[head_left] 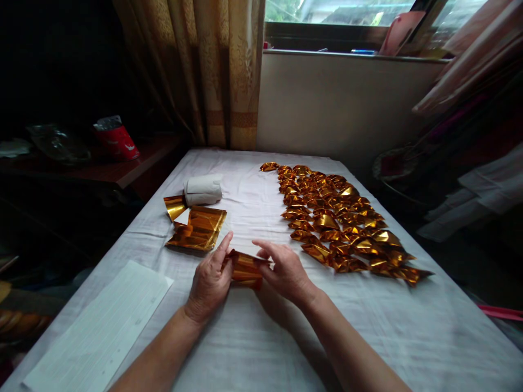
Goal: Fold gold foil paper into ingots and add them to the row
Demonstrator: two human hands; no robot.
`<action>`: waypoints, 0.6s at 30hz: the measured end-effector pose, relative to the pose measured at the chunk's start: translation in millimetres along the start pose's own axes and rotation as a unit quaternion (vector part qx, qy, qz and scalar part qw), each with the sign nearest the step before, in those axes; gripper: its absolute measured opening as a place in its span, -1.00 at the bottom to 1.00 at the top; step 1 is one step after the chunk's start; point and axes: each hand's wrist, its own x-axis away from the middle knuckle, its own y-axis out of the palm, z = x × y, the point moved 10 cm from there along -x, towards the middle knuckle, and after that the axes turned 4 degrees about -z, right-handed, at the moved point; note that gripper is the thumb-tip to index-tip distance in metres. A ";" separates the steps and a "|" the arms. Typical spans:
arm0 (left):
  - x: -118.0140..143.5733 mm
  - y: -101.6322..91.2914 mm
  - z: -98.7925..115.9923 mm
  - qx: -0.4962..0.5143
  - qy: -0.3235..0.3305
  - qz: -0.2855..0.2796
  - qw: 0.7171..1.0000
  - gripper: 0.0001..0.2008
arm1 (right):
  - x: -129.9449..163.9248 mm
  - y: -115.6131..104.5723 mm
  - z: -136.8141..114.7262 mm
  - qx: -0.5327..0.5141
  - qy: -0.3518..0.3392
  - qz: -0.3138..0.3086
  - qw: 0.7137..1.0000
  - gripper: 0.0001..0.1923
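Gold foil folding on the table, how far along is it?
Done: dozens of folded gold pieces lie in rows on the white cloth. In hand: the left hand and right hand grip one gold sheet between them. Left: a small stack of flat gold sheets beside a white roll.

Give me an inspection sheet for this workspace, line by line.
Surface: table under a white cloth, creased.
Job's things: gold foil sheet half folded between both hands; flat foil stack to the left; many folded pieces in rows on the right.
Clutter: white roll behind the stack; white paper at the near left edge.
Grippers: left hand and right hand pinch the sheet.
Cables: nothing seen.
Surroundings: curtain, window, dark side shelf with a red bag.
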 end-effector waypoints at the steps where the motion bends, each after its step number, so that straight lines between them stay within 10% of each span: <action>1: -0.2 -2.1 3.8 -0.014 0.013 0.009 1.000 -0.49 | 0.1 2.5 2.1 -0.007 0.015 -0.010 1.000 -0.57; 6: 2.3 -15.9 35.8 -0.112 0.095 0.073 0.986 -0.37 | 0.8 -7.0 26.4 -0.144 0.125 0.064 0.980 -0.65; 18: 14.7 31.1 54.9 -0.117 0.113 -0.074 0.984 -0.56 | 3.5 21.8 40.9 -0.393 0.212 0.054 0.893 -0.66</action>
